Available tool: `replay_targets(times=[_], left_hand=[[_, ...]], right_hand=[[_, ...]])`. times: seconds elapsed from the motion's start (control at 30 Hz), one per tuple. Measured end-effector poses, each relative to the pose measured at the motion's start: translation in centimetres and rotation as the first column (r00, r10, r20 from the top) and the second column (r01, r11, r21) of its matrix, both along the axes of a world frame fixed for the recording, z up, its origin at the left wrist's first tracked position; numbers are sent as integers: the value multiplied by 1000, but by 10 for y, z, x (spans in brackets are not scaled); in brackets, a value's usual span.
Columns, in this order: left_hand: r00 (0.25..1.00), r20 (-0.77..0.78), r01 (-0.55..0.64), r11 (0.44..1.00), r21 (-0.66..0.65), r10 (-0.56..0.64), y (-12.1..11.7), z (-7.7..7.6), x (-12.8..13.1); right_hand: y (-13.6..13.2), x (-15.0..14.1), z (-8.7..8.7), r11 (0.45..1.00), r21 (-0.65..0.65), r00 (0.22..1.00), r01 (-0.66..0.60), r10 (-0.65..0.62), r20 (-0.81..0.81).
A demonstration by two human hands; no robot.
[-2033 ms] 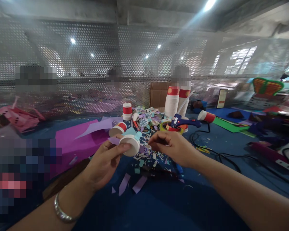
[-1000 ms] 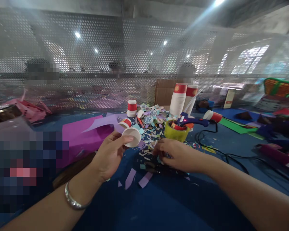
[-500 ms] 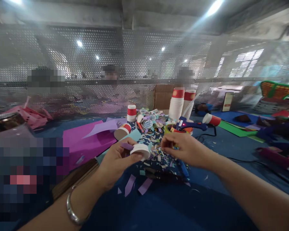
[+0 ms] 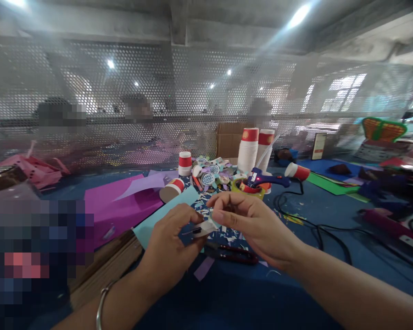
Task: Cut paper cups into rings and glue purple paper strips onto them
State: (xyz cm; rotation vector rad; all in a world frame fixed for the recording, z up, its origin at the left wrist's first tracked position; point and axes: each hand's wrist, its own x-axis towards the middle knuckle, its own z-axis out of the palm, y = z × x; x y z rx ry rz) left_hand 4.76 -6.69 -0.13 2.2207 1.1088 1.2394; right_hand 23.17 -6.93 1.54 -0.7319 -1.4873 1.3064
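Observation:
In my left hand is a small white round piece, like the cut-off end of a paper cup. Thumb and fingers grip its edge, and part of it is hidden behind them. My right hand is closed in a pinch right beside this piece. Something small and pale seems to show at its fingertips, too unclear to name. Below both hands lie dark-handled snips and a strip of purple paper. Cut paper scraps are scattered behind the hands.
A blue glue gun rests on a yellow tape roll, its black cable trailing right. Stacked paper cups rise behind. Light blue paper and magenta paper lie left, near a pile of small decorated pieces.
My right hand has come left to the white piece. My left hand has turned that piece from flat to edge-on. The view has shifted slightly.

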Motion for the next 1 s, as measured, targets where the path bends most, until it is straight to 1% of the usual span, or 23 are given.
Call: replay_targets(times=[0.07, 0.2, 0.47, 0.57, 0.77, 1.0], left_hand=[[1000, -5, -12, 999, 36, 12, -2, -1, 1], [1000, -16, -13, 998, 60, 14, -4, -3, 2], [996, -14, -86, 994, 71, 87, -4, -5, 5], [995, -32, -88, 994, 68, 91, -6, -4, 6], [995, -1, -98, 993, 62, 98, -7, -3, 7], [992, -37, -118, 990, 73, 121, -9, -3, 8]], right_hand=[[0, -3, -2, 1000, 2, 1000, 15, -15, -15], [0, -6, -5, 999, 0, 999, 43, -43, -24], [-1, -13, -10, 999, -34, 998, 13, -15, -65], [0, -14, -11, 1000, -21, 998, 18, -20, -59], [-1, -14, -13, 999, 8, 998, 46, -46, -36], [-2, -15, -15, 997, 33, 998, 66, -65, -25]])
